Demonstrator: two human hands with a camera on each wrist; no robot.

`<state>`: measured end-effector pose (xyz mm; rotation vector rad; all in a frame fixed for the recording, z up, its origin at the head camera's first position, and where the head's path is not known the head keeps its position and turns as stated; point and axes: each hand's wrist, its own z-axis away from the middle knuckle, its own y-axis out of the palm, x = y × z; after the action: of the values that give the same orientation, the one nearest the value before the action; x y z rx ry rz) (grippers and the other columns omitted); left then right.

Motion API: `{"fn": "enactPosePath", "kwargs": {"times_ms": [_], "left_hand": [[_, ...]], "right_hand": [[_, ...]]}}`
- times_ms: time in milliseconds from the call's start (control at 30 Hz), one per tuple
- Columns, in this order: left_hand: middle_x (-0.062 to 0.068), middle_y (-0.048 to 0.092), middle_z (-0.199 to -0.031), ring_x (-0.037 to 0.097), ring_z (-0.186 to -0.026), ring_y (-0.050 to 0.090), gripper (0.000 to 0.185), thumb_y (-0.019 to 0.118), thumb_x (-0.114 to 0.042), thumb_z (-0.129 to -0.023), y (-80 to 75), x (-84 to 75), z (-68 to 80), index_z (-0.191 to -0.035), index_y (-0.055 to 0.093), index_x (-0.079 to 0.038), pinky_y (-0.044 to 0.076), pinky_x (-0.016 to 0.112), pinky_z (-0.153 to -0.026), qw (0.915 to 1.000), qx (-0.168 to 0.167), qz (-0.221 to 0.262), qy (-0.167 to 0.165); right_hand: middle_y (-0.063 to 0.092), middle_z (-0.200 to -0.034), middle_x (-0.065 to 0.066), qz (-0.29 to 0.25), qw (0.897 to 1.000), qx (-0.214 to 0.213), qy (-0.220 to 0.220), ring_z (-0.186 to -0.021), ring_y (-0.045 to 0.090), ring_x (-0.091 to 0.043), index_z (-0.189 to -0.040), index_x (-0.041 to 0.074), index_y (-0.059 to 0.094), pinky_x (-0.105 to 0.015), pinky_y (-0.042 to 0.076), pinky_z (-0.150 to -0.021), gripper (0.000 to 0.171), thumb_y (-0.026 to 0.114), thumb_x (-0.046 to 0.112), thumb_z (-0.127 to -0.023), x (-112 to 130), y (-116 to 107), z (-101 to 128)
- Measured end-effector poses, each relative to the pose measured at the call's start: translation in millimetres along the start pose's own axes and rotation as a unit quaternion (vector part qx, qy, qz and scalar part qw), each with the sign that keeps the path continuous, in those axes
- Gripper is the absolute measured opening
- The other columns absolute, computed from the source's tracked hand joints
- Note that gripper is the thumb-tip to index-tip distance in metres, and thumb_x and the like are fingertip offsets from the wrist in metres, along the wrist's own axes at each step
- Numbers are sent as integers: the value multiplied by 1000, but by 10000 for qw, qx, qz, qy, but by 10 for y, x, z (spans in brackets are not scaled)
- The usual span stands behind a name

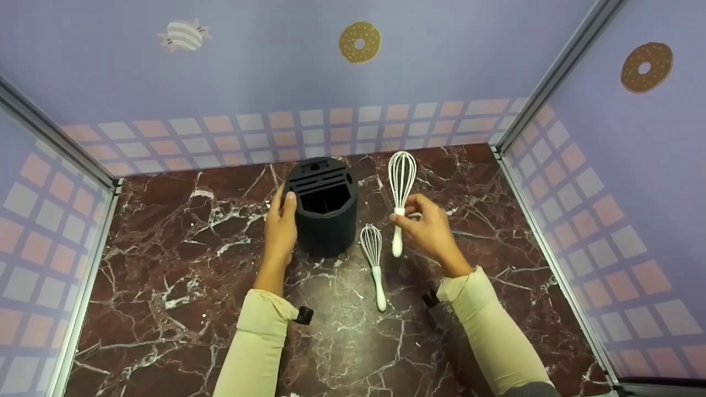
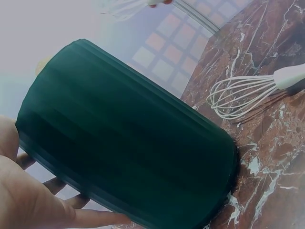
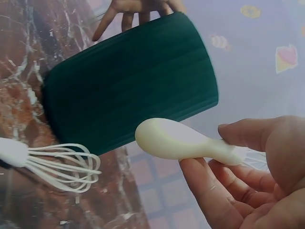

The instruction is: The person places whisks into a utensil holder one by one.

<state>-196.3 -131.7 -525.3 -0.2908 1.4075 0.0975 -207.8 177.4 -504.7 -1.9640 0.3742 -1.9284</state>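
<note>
A black utensil holder [image 1: 329, 234] with a slotted top and a large opening stands upright on the table; it looks dark green in both wrist views. My left hand [image 1: 280, 234] rests against its left side, fingers spread straight along the wall and thumb near the rim. Thumb and fingers of my right hand [image 1: 434, 229] pinch a white whisk [image 1: 397, 242] near the top of its handle, wires pointing up, to the right of the holder. A smaller whisk [image 1: 378, 286] with a white handle lies on the table between my forearms, its wires toward the holder.
The dark red marbled tabletop [image 1: 182, 331] has pale veins. Purple panels with checked bands enclose it: a back wall [image 1: 265, 71], a left wall [image 1: 22, 231] and a right wall [image 1: 623, 182], joined by metal corner strips [image 1: 557, 66].
</note>
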Motion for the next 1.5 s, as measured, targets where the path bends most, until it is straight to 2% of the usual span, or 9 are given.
{"fn": "enactPosePath", "kwargs": {"times_ms": [200, 367, 600, 867, 1100, 1367, 1500], "left_hand": [[2, 30, -168, 30, -154, 28, 66, 42, -63, -103, -1, -5, 7, -161, 31, -34, 28, 51, -125, 10000, 33, -54, -45], [0, 28, -169, 30, -155, 26, 68, 41, -66, -102, -7, -6, 13, -161, 29, -36, 28, 53, -125, 9999, 108, -17, -61], [1, 30, -168, 29, -154, 28, 66, 42, -63, -103, -6, 0, 4, -161, 30, -34, 29, 51, -125, 9999, 87, 56, 6], [1, 30, -168, 29, -155, 27, 65, 42, -62, -104, -5, 8, -6, -161, 31, -33, 27, 51, -125, 9999, 50, 83, -32], [2, 33, -166, 29, -152, 32, 68, 43, -64, -102, 9, -1, -2, -161, 32, -31, 31, 49, -123, 9999, 0, 115, -35], [2, 30, -167, 29, -153, 31, 70, 42, -66, -102, 5, -1, 3, -162, 30, -33, 32, 50, -123, 9999, 59, 89, -41], [2, 29, -168, 30, -153, 30, 69, 41, -67, -101, 5, -5, 0, -161, 29, -34, 31, 51, -124, 9999, 83, 81, -36]], "right_hand": [[74, -98, -14, -25, 9991, 40, -419, -76, 72, -25, -111, 4, 65, -45, 62, -55, 35, 84, 17, -85, 236, -30, -89], [74, -99, -11, -119, 9976, 101, -678, -81, 73, -23, -112, 8, 65, -39, 63, -57, 36, 85, 20, -85, 454, -10, -151], [74, -99, -6, -299, 9939, 197, -1048, -78, 73, -24, -113, 11, 65, -40, 63, -58, 36, 85, 23, -86, 717, 79, -248], [73, -98, -7, -343, 9860, 188, -1621, -76, 73, -21, -114, 8, 65, -35, 63, -57, 33, 82, 20, -88, 916, 280, -367], [74, -99, -8, -487, 9805, 303, -1880, -78, 72, -20, -116, 7, 65, -35, 63, -59, 34, 81, 20, -89, 1057, 506, -434], [71, -104, -6, -316, 9740, 294, -2223, -82, 73, -14, -124, 9, 63, -27, 61, -60, 39, 79, 25, -92, 1131, 736, -470], [72, -104, -5, -97, 9697, 253, -2429, -84, 73, -13, -124, 10, 63, -25, 61, -67, 38, 77, 28, -94, 1147, 816, -506]]}}
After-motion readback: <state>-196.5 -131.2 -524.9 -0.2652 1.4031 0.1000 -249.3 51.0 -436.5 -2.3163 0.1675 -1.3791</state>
